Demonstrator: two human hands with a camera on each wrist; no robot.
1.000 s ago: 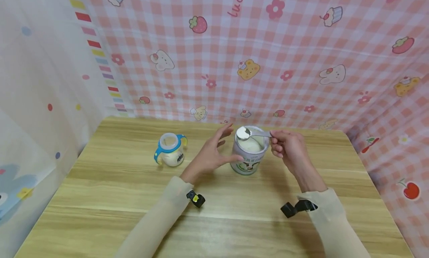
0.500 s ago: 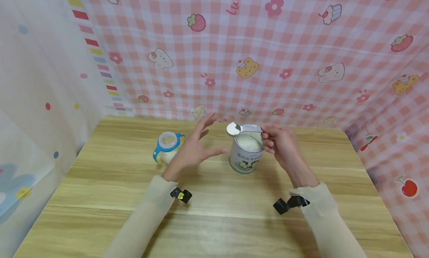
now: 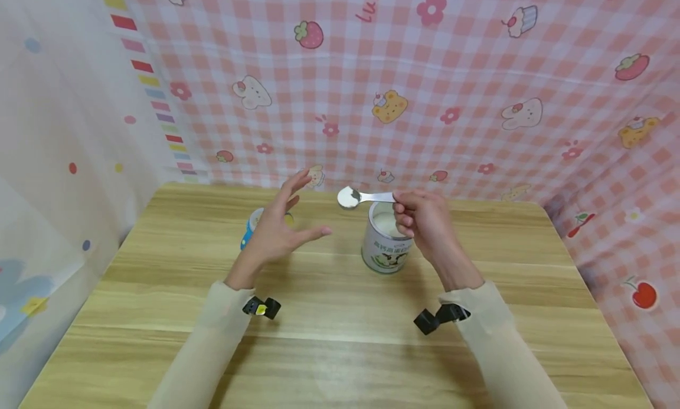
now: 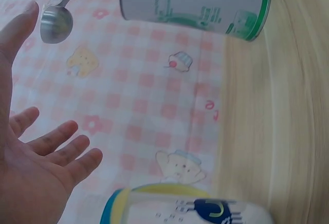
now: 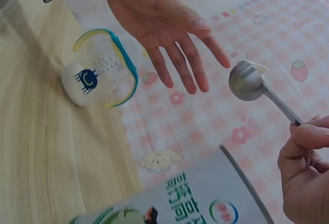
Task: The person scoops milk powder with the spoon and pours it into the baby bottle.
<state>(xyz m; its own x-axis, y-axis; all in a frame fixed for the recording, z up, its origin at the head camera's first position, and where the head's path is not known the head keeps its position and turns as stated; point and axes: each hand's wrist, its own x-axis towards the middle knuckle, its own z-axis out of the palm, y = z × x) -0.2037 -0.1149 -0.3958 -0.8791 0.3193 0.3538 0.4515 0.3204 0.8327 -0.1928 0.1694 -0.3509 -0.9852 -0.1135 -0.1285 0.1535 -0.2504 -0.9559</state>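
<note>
In my right hand (image 3: pixel 429 223), thumb and fingers pinch the handle of a metal measuring spoon (image 3: pixel 349 198) heaped with white powder. The spoon's bowl hangs in the air, left of an open milk powder can (image 3: pixel 386 255) that stands upright with white powder inside. My left hand (image 3: pixel 273 229) is spread, thumb apart from the fingers, holding nothing. It hovers in front of the baby bottle (image 3: pixel 247 238), hiding most of it in the head view. The right wrist view shows the bottle (image 5: pixel 100 70) whole, with its blue and yellow handles, apart from the left hand.
Everything stands on a wooden table (image 3: pixel 329 350). A pink checked cloth (image 3: pixel 340 90) hangs behind it and on the right, and a pale dotted curtain (image 3: pixel 64 131) hangs on the left. Each wrist wears a small black camera mount (image 3: pixel 441 316).
The right hand has carried the loaded spoon leftward, from over the can to beside it. The left hand has left the can's side and moved left, in front of the bottle.
</note>
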